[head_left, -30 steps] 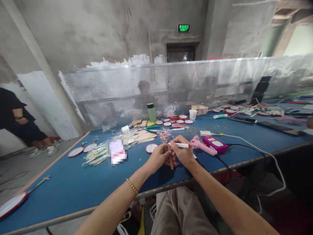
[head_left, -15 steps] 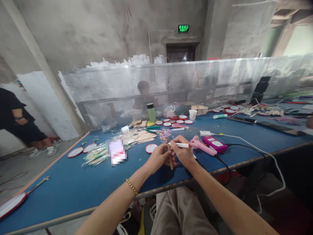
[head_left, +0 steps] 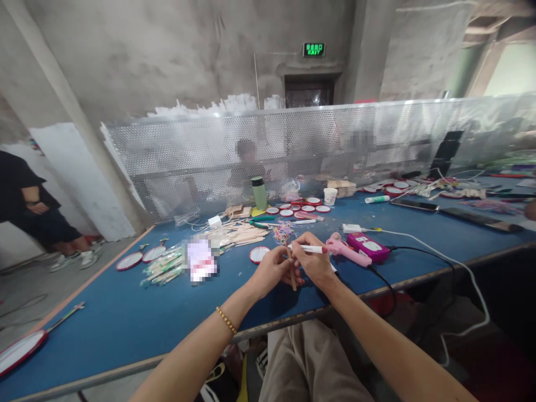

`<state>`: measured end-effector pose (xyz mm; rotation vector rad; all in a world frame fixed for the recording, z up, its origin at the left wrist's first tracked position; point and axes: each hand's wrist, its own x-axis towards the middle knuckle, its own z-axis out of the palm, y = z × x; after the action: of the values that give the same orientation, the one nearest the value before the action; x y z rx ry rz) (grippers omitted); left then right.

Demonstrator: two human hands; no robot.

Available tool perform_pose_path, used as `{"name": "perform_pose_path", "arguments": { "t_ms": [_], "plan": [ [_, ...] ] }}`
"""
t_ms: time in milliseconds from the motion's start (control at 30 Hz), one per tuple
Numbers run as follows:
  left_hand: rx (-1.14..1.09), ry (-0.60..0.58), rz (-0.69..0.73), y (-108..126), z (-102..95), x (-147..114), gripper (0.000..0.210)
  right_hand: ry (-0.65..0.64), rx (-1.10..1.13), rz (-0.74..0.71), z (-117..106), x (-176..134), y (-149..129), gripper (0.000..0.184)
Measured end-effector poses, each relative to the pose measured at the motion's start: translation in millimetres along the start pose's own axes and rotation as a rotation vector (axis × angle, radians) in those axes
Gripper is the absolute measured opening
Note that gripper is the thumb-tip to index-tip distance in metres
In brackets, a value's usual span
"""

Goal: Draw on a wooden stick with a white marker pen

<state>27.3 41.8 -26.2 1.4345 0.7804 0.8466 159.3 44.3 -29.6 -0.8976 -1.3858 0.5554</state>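
Observation:
My left hand (head_left: pixel 274 270) is closed around a flat wooden craft stick (head_left: pixel 293 279), which it holds tilted above the table's front part. In my right hand (head_left: pixel 315 261) is a white marker (head_left: pixel 312 249) with a red end, its tip at the upper part of the stick. The fingers hide the exact point of contact. Just left of the hands lies a round white disc with a red rim (head_left: pixel 258 254). Beyond them is a tangle of coloured strings (head_left: pixel 285 231). A pink glue gun (head_left: pixel 349 250) lies right of my right hand.
Wooden sticks (head_left: pixel 247 231), a blurred phone (head_left: pixel 201 261) and bagged green-tipped sticks (head_left: pixel 163 270) lie to the left. A purple box (head_left: pixel 367 247) with cables sits to the right. Behind stand a green bottle (head_left: pixel 259 194), a paper cup (head_left: pixel 330 196) and a perforated metal screen (head_left: pixel 201 151).

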Motion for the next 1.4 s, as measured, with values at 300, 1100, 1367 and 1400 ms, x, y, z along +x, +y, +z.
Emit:
{"name": "perform_pose_path", "arguments": {
  "t_ms": [300, 1100, 1367, 1400],
  "plan": [
    [-0.007, 0.002, -0.007, 2.3, 0.5, -0.5, 0.031, 0.019, -0.008, 0.016, 0.0, 0.3, 2.4, 0.029],
    [0.003, 0.006, -0.007, 2.8, 0.8, -1.1, 0.029, 0.012, -0.013, -0.004, -0.1, -0.3, 1.1, 0.029],
    [-0.017, -0.005, 0.011, 1.4, -0.2, -0.8, 0.028, -0.002, -0.024, -0.009, -0.1, -0.2, 1.6, 0.023],
    [-0.018, -0.006, 0.011, 1.4, -0.3, -0.7, 0.028, 0.004, -0.025, -0.012, -0.1, -0.2, 1.7, 0.023]
  ]
}}
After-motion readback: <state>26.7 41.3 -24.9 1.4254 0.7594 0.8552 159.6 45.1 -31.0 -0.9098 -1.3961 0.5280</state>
